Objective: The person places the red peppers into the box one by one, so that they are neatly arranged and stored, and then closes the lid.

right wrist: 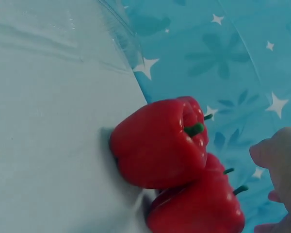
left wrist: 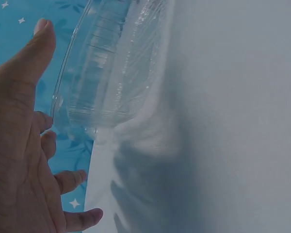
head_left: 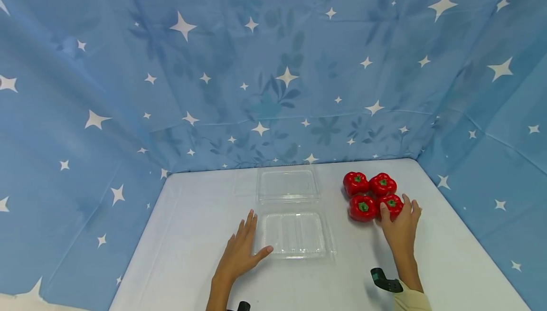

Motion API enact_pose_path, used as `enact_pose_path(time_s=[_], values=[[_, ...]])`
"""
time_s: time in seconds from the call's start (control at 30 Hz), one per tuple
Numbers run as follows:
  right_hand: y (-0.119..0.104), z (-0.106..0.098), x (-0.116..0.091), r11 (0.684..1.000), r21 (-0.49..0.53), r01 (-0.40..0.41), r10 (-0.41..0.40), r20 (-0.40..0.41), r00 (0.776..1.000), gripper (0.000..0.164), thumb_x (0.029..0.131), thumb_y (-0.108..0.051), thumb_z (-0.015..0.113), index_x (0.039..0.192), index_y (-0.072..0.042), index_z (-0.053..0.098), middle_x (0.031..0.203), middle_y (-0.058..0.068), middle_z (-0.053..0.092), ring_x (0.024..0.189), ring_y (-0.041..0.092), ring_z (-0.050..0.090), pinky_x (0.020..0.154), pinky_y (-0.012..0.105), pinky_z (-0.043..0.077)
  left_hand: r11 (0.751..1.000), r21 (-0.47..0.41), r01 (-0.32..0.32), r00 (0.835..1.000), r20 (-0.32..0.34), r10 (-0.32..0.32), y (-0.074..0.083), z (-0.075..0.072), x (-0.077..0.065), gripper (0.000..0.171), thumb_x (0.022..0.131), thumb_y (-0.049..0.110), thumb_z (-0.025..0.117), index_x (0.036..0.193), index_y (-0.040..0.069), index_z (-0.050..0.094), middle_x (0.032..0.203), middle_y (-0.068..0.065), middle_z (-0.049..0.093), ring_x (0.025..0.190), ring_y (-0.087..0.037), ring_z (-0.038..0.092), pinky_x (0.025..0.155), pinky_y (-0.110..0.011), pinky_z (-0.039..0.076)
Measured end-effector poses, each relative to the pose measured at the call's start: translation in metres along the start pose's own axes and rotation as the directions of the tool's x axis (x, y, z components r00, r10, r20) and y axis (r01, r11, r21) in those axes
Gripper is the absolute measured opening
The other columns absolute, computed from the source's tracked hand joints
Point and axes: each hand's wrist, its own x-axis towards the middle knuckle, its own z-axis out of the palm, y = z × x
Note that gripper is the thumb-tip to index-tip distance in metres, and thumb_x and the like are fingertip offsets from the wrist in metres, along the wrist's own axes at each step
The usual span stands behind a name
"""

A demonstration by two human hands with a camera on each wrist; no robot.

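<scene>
Four would exceed the count, so several red bell peppers with green stems stand grouped at the right; the front-right bell pepper [head_left: 391, 205] is nearest my right hand [head_left: 400, 228]. That hand reaches over it with thumb and fingers spread. In the right wrist view the thumb [right wrist: 269, 151] shows apart from the near bell pepper [right wrist: 199, 206]. My left hand [head_left: 240, 254] has its fingers extended beside a clear plastic clamshell box [head_left: 295, 256], thumb stretched toward its front left corner. The left wrist view has the box [left wrist: 102, 104] just past the open palm [left wrist: 19, 160].
The clamshell's lid [head_left: 288, 185] lies folded back behind its base. Another bell pepper [head_left: 362, 208] sits left of the one under my right hand. A white-covered table [head_left: 192, 216] meets a blue star-patterned curtain [head_left: 265, 102] at the back and sides.
</scene>
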Motion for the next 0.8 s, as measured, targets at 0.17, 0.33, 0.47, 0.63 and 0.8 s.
enact_pose_path(time_s=[0.17,0.33,0.47,0.63,0.8], values=[[0.012,0.003,0.0,0.995,0.077,-0.056,0.053,0.035,0.998,0.075,0.095,-0.018,0.06,0.153,0.004,0.017,0.155,0.031,0.017,0.146,0.046,0.018,0.103,0.07,0.034,1.0,-0.027,0.002,1.0,0.014,-0.002,0.003,0.003,-0.004,0.102,0.083,0.065,0.062,0.157,0.012,0.017,0.166,0.002,0.007,0.148,-0.041,0.022,0.103,-0.073,0.034],[0.017,0.005,-0.001,0.993,0.098,-0.073,0.066,0.07,0.995,0.075,0.097,-0.02,0.058,0.153,0.003,0.016,0.153,0.032,0.02,0.144,0.047,0.021,0.105,0.069,0.034,0.999,-0.035,-0.008,1.0,0.0,0.008,0.004,0.005,-0.007,0.104,0.081,0.067,0.063,0.157,0.012,0.017,0.166,0.004,0.007,0.148,-0.041,0.022,0.103,-0.069,0.038],[0.02,0.008,-0.001,0.99,0.122,-0.068,0.061,0.059,0.996,0.075,0.097,-0.02,0.059,0.154,0.001,0.016,0.152,0.03,0.022,0.144,0.045,0.022,0.107,0.068,0.034,0.999,-0.034,-0.018,1.0,-0.019,0.017,0.003,0.008,-0.007,0.106,0.08,0.068,0.064,0.157,0.012,0.017,0.166,0.004,0.008,0.148,-0.042,0.023,0.102,-0.069,0.04],[0.026,0.013,-0.001,0.99,0.13,-0.055,0.051,0.03,0.998,0.076,0.095,-0.016,0.062,0.154,-0.002,0.018,0.151,0.029,0.025,0.143,0.044,0.024,0.108,0.066,0.035,0.999,-0.049,-0.017,0.999,-0.029,0.016,0.001,0.012,-0.008,0.106,0.08,0.067,0.064,0.157,0.012,0.017,0.166,0.0,0.009,0.147,-0.043,0.023,0.1,-0.071,0.039],[0.032,0.018,0.0,0.991,0.134,-0.017,0.019,-0.015,1.0,0.076,0.091,-0.011,0.066,0.152,-0.001,0.021,0.149,0.029,0.031,0.141,0.044,0.028,0.109,0.065,0.033,0.998,-0.063,-0.006,0.999,-0.033,0.004,0.0,0.014,-0.008,0.104,0.081,0.066,0.064,0.158,0.013,0.016,0.166,0.0,0.009,0.147,-0.042,0.025,0.102,-0.071,0.037]])
